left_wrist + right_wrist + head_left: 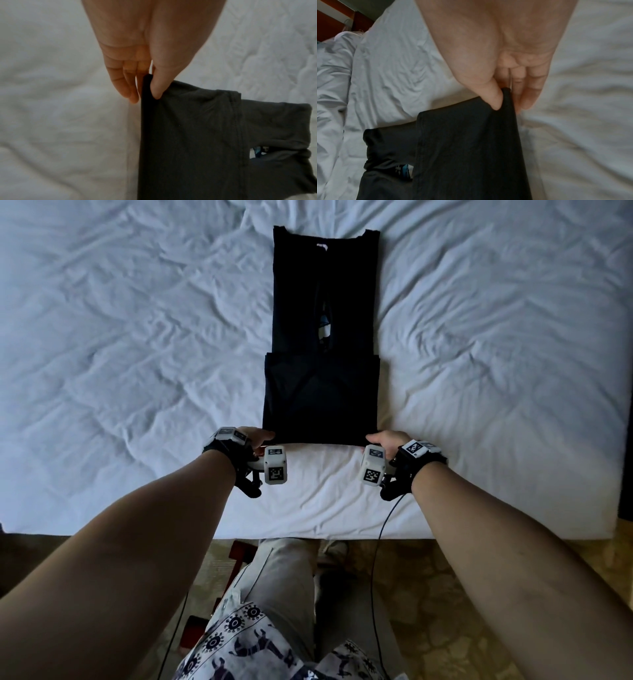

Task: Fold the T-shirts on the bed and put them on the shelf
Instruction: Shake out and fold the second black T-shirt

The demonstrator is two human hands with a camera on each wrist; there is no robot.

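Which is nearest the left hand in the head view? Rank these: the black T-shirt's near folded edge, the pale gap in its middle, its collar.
1. Near folded edge, pinched by the left hand.
2. Pale gap, mid-shirt.
3. Collar, far end.

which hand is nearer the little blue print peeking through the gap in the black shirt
Neither, clearly. The left hand pinches the black T-shirt's near left corner, the right hand its near right corner; the blue print shows in the middle, beyond both.
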